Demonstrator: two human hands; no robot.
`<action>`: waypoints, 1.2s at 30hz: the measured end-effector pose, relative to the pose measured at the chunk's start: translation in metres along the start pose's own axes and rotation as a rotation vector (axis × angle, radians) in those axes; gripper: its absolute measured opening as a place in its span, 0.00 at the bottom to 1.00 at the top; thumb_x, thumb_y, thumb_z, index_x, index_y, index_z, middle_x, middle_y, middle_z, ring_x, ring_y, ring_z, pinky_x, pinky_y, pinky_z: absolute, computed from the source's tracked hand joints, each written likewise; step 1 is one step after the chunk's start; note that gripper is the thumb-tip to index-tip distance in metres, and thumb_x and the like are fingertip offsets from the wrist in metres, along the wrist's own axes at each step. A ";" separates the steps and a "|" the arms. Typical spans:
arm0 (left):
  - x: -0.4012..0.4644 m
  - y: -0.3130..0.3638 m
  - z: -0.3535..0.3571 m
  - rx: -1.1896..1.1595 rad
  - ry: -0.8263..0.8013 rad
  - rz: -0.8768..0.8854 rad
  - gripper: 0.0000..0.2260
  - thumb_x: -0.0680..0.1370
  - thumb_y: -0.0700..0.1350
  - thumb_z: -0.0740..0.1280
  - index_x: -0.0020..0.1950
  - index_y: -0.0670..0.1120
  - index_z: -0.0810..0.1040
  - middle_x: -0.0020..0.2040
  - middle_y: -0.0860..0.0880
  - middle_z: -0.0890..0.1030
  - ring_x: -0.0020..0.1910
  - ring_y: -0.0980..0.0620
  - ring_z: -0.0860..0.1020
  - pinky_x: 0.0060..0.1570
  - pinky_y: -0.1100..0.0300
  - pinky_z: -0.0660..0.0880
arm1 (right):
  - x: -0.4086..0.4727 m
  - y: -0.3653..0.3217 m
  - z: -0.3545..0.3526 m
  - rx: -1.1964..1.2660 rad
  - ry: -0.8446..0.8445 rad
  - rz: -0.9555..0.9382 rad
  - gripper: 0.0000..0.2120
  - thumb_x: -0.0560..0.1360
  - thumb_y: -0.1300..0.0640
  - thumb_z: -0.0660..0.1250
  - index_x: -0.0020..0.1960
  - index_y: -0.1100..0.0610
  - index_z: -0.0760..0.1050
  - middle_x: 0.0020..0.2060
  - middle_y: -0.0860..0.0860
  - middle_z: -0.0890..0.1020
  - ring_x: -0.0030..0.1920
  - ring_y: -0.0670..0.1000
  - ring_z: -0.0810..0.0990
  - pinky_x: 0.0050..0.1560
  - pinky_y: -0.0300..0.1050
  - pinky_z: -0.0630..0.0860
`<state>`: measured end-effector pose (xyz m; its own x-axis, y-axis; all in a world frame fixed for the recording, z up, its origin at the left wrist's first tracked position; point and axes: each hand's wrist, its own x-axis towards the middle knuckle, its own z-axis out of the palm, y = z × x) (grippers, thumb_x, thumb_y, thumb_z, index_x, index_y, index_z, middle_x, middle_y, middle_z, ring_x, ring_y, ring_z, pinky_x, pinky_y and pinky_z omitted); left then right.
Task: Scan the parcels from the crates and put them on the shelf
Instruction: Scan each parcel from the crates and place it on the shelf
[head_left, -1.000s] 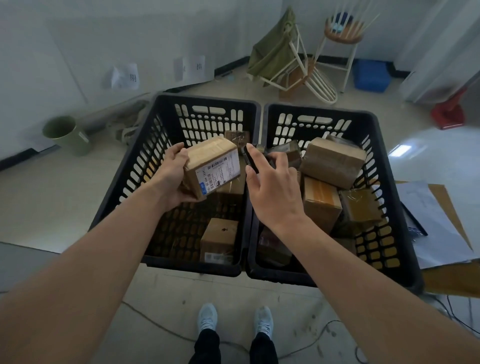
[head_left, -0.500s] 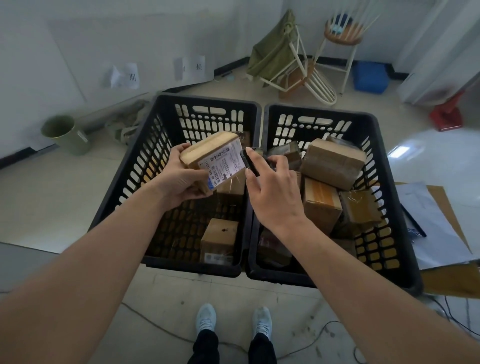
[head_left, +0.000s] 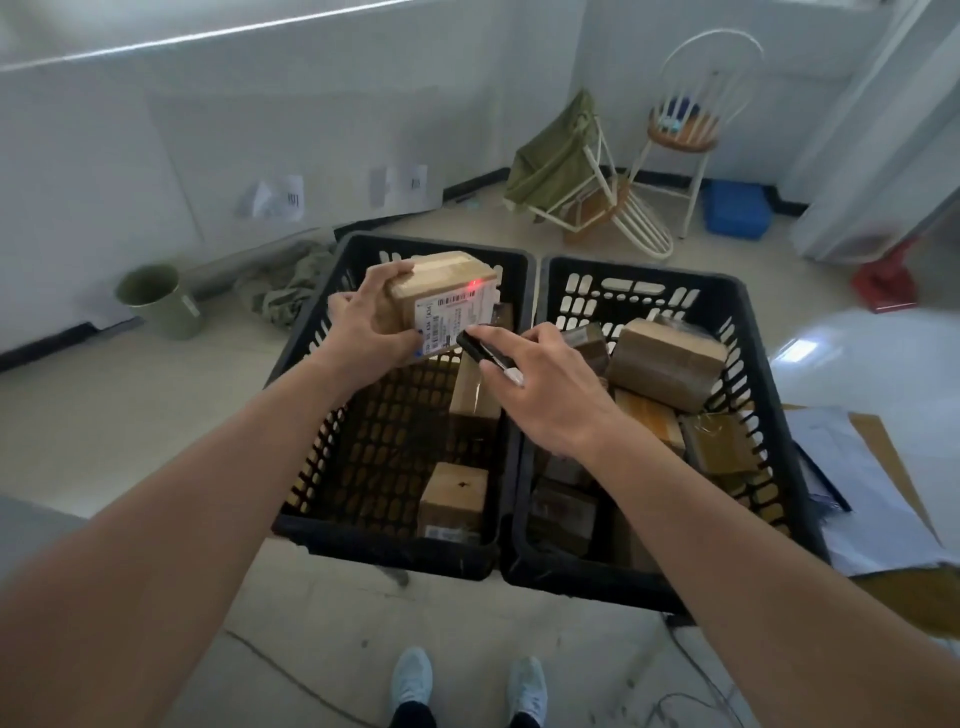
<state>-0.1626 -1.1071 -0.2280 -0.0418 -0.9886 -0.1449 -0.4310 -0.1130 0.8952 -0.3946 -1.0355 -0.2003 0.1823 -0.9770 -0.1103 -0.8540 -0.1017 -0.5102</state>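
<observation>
My left hand (head_left: 371, 317) grips a brown cardboard parcel (head_left: 441, 288) above the left black crate (head_left: 332, 415), its white label turned toward me. A red scan dot glows on the label's barcode. My right hand (head_left: 550, 384) holds a small black scanner (head_left: 480, 349), aimed at the label from just below and right of it. The left crate holds a small box (head_left: 454, 499) near its front and another box (head_left: 472, 397) against its right wall. The right black crate (head_left: 769, 415) is filled with several brown parcels (head_left: 665, 358).
A green bucket (head_left: 156, 299) stands on the floor at left by the wall. Two white chairs (head_left: 691, 140), one tipped over with a green cloth, sit behind the crates beside a blue bin (head_left: 735, 208). Papers and flat cardboard (head_left: 862, 483) lie right of the crates. My feet (head_left: 467, 680) stand in front.
My left hand lifted the parcel higher and tilted its label toward the scanner. A red scan light now shows on the barcode. The camera view tipped up.
</observation>
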 end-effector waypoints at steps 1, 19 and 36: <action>-0.001 0.002 -0.004 0.006 0.015 0.012 0.37 0.74 0.38 0.78 0.70 0.72 0.69 0.70 0.45 0.61 0.69 0.36 0.67 0.66 0.36 0.77 | -0.002 -0.003 -0.003 -0.028 -0.013 -0.008 0.24 0.87 0.39 0.57 0.82 0.31 0.59 0.64 0.52 0.70 0.61 0.57 0.75 0.66 0.60 0.78; -0.010 0.016 -0.058 0.019 -0.060 0.235 0.41 0.74 0.31 0.75 0.75 0.67 0.66 0.58 0.59 0.72 0.54 0.61 0.73 0.34 0.73 0.77 | -0.031 -0.065 -0.038 -0.332 -0.117 -0.020 0.24 0.86 0.38 0.57 0.81 0.30 0.59 0.65 0.51 0.69 0.62 0.57 0.73 0.66 0.60 0.76; 0.002 0.007 -0.088 0.045 -0.048 0.249 0.43 0.74 0.30 0.76 0.73 0.71 0.67 0.65 0.45 0.74 0.61 0.46 0.79 0.55 0.46 0.85 | -0.024 -0.086 -0.035 -0.319 -0.190 0.038 0.21 0.86 0.37 0.57 0.79 0.26 0.62 0.65 0.51 0.70 0.65 0.58 0.75 0.69 0.62 0.75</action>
<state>-0.0868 -1.1184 -0.1849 -0.1943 -0.9793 0.0566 -0.4418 0.1389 0.8863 -0.3429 -1.0096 -0.1244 0.2093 -0.9320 -0.2960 -0.9653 -0.1486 -0.2146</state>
